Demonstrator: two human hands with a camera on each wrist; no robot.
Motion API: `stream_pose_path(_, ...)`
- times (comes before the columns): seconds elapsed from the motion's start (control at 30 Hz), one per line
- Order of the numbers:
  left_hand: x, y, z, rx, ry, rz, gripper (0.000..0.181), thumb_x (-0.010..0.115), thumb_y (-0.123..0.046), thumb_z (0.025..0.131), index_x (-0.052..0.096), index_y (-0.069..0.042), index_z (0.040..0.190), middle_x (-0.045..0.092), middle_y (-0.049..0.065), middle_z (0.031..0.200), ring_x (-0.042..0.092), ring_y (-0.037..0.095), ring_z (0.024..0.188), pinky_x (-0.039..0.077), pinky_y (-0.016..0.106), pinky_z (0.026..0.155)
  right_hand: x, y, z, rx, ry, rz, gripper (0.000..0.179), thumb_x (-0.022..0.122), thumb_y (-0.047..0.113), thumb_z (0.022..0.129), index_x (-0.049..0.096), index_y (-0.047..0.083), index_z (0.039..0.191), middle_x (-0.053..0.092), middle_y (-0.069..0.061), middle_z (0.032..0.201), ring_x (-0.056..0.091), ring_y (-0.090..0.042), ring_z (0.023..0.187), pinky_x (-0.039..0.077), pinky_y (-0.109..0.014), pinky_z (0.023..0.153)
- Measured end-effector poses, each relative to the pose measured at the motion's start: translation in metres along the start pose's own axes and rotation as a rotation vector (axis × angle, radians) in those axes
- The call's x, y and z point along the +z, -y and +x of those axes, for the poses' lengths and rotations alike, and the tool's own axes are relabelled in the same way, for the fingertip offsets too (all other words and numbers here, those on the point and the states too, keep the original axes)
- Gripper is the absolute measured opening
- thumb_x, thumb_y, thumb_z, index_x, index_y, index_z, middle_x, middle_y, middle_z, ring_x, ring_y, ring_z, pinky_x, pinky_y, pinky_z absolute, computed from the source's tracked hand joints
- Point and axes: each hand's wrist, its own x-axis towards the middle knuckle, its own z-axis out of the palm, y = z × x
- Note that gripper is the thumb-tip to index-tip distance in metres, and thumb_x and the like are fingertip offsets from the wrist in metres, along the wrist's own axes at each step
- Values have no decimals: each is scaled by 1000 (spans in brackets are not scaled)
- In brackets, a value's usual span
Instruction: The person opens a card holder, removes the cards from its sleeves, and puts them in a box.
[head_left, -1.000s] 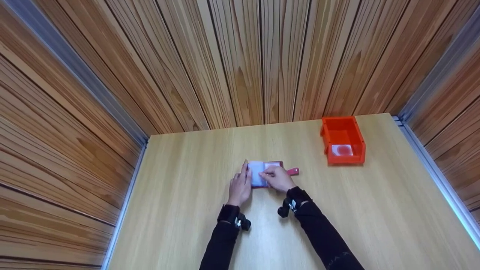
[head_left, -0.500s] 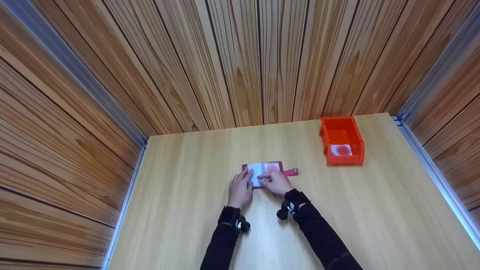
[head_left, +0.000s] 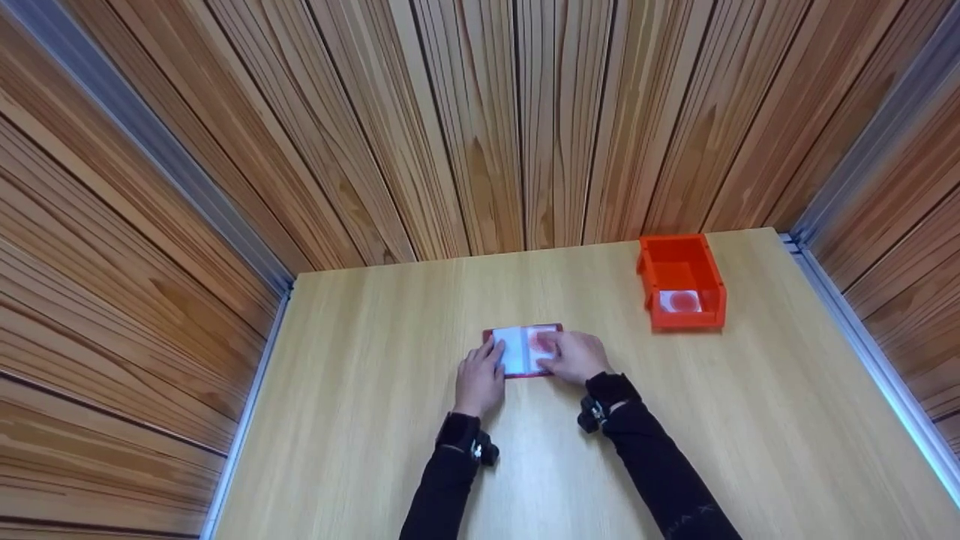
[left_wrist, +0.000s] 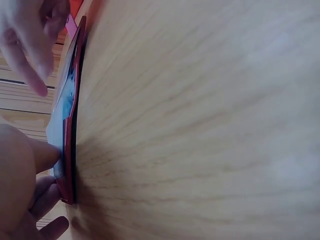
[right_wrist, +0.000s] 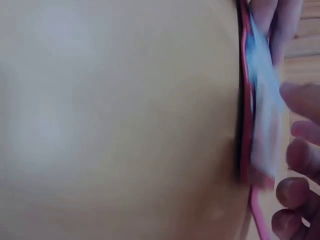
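Observation:
A red card holder (head_left: 511, 351) with sleeve pages lies spread flat on the wooden table. Its right page shows a white card with a red round mark (head_left: 537, 340), partly behind the right hand. My left hand (head_left: 480, 380) rests its fingers on the left page; the left wrist view shows the thumb (left_wrist: 46, 156) pressing that page. Over the right page is my right hand (head_left: 579, 358), thumb and fingers apart. In the right wrist view its fingers are beside the pages, blurred, with nothing seen between them. A pink strap (right_wrist: 258, 215) sticks out from the holder's right end.
An orange bin (head_left: 688, 322) stands at the back right of the table (head_left: 375, 390). Inside its front lies a white card with a red circle (head_left: 680, 301). Wood-panelled walls rise behind and at both sides, with metal rails along the table's sides.
My right hand has moved right from the holder's middle to its right page, its pinched fingers now apart. The left fingers have drawn back slightly toward me, showing the holder's upper left corner.

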Motion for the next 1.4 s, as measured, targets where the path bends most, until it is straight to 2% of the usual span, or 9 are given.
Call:
stream_pose_path(0.13, 1, 2, -2, -9, 10, 1, 45, 56, -17, 105, 56, -11, 150, 49, 12, 159, 52, 33, 137, 40, 51, 113, -10, -14, -1, 11, 67, -121, 65, 82, 41, 87, 62, 17, 145, 54, 2, 75, 54, -21, 75, 44, -38, 76)
stream_pose_path(0.23, 3, 5, -6, -15, 2, 9, 42, 52, -19, 107, 57, -10, 148, 50, 12, 158, 53, 33, 136, 41, 50, 112, -12, -22, -2, 12, 129, -161, 75, 80, 48, 88, 53, 21, 153, 59, -2, 83, 54, -23, 82, 43, -39, 79)
stream_pose_path(0.33, 4, 7, -8, -7, -17, 13, 40, 50, -20, 108, 59, -8, 146, 52, 14, 156, 55, 35, 134, 42, 52, 111, -13, -26, -4, 2, 163, -152, 77, 78, 52, 88, 52, 22, 154, 73, -11, 106, 64, -28, 96, 48, -45, 85)
stream_pose_path(0.47, 4, 7, -8, 2, -17, 8, 41, 48, -21, 109, 59, -8, 146, 52, 14, 156, 55, 35, 135, 43, 52, 111, -17, -30, -5, -5, 171, -127, 78, 79, 52, 87, 53, 21, 153, 68, -20, 134, 67, -35, 117, 51, -55, 98)
stream_pose_path(0.93, 2, 0, -1, -10, -7, -58, 40, 49, -17, 109, 57, -3, 146, 50, 16, 157, 51, 34, 141, 42, 47, 116, -21, -44, -1, 51, 211, -30, 84, 82, 53, 84, 49, 22, 155, 58, -17, 149, 56, -39, 136, 41, -61, 114)
stream_pose_path(1.03, 4, -5, 1, -7, -71, -18, 37, 54, -16, 107, 63, -3, 140, 56, 15, 152, 53, 33, 137, 43, 48, 114, -19, -44, -2, 55, 216, -19, 85, 82, 53, 84, 48, 22, 155, 58, -17, 149, 56, -38, 136, 41, -61, 114)
stream_pose_path(1.17, 6, -18, 7, 29, -161, -43, 25, 64, -13, 100, 74, -6, 121, 69, 12, 125, 61, 30, 117, 49, 44, 100, -19, -43, -4, 49, 204, -23, 84, 83, 51, 83, 50, 22, 154, 60, -18, 147, 58, -38, 133, 43, -60, 112)
stream_pose_path(1.27, 5, -30, 13, -1, -98, -161, 19, 65, -10, 97, 76, -4, 112, 70, 10, 106, 63, 28, 103, 52, 40, 89, -21, -43, -3, 39, 186, -27, 82, 83, 48, 84, 51, 20, 153, 60, -19, 146, 59, -39, 133, 43, -60, 111)
stream_pose_path(1.4, 3, -41, 21, -155, 17, -334, 20, 62, -9, 98, 77, -1, 109, 71, 8, 99, 64, 21, 96, 53, 34, 85, -22, -44, -1, 2, 155, -40, 78, 84, 48, 84, 55, 17, 151, 63, -20, 143, 61, -40, 129, 47, -59, 108)
